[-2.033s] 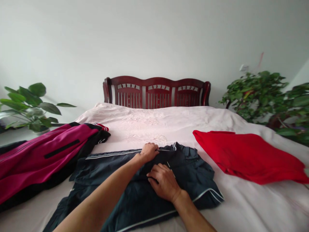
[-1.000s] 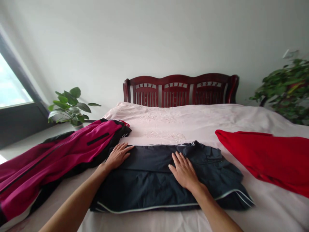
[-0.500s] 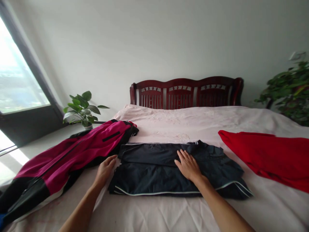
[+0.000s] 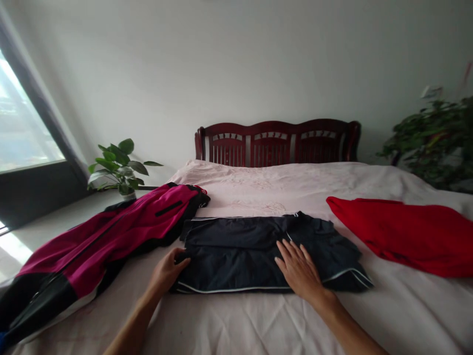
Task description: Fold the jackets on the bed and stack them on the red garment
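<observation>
A folded dark navy garment with white piping (image 4: pixel 232 266) lies flat across the bed in front of me. At its left edge my left hand (image 4: pixel 169 268) is closed, thumb and curled fingers around the fabric; the fingertips are partly hidden. My right hand (image 4: pixel 301 268) rests palm down on the garment, right of its middle, fingers stretched out. To the left lies a magenta and black zipped jacket (image 4: pixel 111 234), close to the garment's left end. A red folded cloth item (image 4: pixel 406 234) lies apart on the right.
A pale pink sheet (image 4: pixel 229 325) covers the bed, which has a dark red wooden headboard (image 4: pixel 268 143) at the far end. A potted plant (image 4: pixel 123 165) stands at the left by the window (image 4: pixel 25 118). Another leafy plant (image 4: pixel 436 143) is at the right.
My left hand has moved toward me and right along the garment's left edge, its fingers curling in. My right hand has slid slightly toward me. The view has turned slightly right.
</observation>
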The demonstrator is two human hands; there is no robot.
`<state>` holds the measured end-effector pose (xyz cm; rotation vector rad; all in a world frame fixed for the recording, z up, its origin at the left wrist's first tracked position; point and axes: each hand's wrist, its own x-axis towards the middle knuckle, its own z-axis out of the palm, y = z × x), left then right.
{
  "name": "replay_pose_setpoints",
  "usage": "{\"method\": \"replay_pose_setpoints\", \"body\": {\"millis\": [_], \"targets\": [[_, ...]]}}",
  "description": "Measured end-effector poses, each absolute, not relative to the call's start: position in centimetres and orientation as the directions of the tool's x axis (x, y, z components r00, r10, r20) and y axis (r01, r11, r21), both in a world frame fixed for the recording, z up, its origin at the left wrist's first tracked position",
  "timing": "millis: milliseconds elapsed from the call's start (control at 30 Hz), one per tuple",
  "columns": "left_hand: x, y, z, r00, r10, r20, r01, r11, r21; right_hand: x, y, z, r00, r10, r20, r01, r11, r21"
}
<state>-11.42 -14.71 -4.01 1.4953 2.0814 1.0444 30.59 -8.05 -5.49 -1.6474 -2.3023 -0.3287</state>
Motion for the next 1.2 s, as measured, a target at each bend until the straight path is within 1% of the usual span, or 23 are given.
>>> {"method": "replay_pose_setpoints", "body": {"millis": [100, 300, 467, 567, 633, 700, 800, 867, 900, 967, 1067, 1133, 1200], "targets": [[-11.6, -14.6, -4.1, -0.412, 0.903, 0.121, 0.605, 0.172, 0.777, 32.0, -8.8, -5.2, -0.251, 0.901, 0.354, 0.964, 0.267, 0.003], [-11.5, -14.5, -3.4, -0.423, 0.905, 0.051, 0.512, 0.192, 0.837, 33.9, -8.9, -4.0, -0.117, 0.950, 0.289, 0.992, 0.124, -0.004], [-11.5, -14.6, -3.1, -0.425, 0.903, 0.054, 0.521, 0.195, 0.831, 37.3, -9.0, -3.8, -0.096, 0.953, 0.287, 0.995, 0.084, 0.056], [-11.7, -14.5, -3.4, -0.422, 0.905, 0.058, 0.537, 0.197, 0.820, 40.1, -9.2, -4.3, -0.026, 0.953, 0.303, 0.997, 0.004, 0.073], [-11.9, -14.5, -3.6, -0.415, 0.908, 0.057, 0.553, 0.202, 0.808, 41.6, -9.1, -4.7, 0.046, 0.943, 0.329, 0.997, -0.065, 0.050], [-12.1, -14.5, -3.8, -0.411, 0.910, 0.053, 0.581, 0.216, 0.785, 42.6, -8.9, -5.0, 0.132, 0.925, 0.357, 0.990, -0.141, 0.001], [-12.3, -14.5, -3.8, -0.423, 0.904, 0.052, 0.650, 0.264, 0.712, 43.3, -8.6, -4.7, 0.306, 0.876, 0.372, 0.952, -0.281, -0.123], [-12.4, -14.5, -3.6, -0.423, 0.905, 0.050, 0.709, 0.297, 0.640, 43.5, -8.7, -4.2, 0.404, 0.850, 0.339, 0.914, -0.355, -0.198], [-12.5, -14.6, -3.5, -0.417, 0.908, 0.042, 0.735, 0.309, 0.604, 43.5, -8.8, -3.9, 0.430, 0.846, 0.317, 0.901, -0.377, -0.215], [-12.6, -14.7, -3.3, -0.397, 0.918, -0.001, 0.766, 0.332, 0.550, 43.3, -9.2, -3.3, 0.445, 0.846, 0.295, 0.894, -0.398, -0.208], [-12.7, -14.7, -3.3, -0.393, 0.917, -0.064, 0.773, 0.367, 0.517, 43.0, -9.5, -2.9, 0.442, 0.838, 0.319, 0.897, -0.406, -0.176], [-12.5, -14.6, -3.3, -0.396, 0.916, -0.065, 0.782, 0.374, 0.499, 42.9, -9.4, -2.8, 0.455, 0.838, 0.301, 0.889, -0.408, -0.207], [-12.3, -14.5, -3.2, -0.391, 0.919, -0.054, 0.790, 0.365, 0.493, 42.9, -9.2, -2.5, 0.486, 0.842, 0.233, 0.863, -0.419, -0.284]]}}
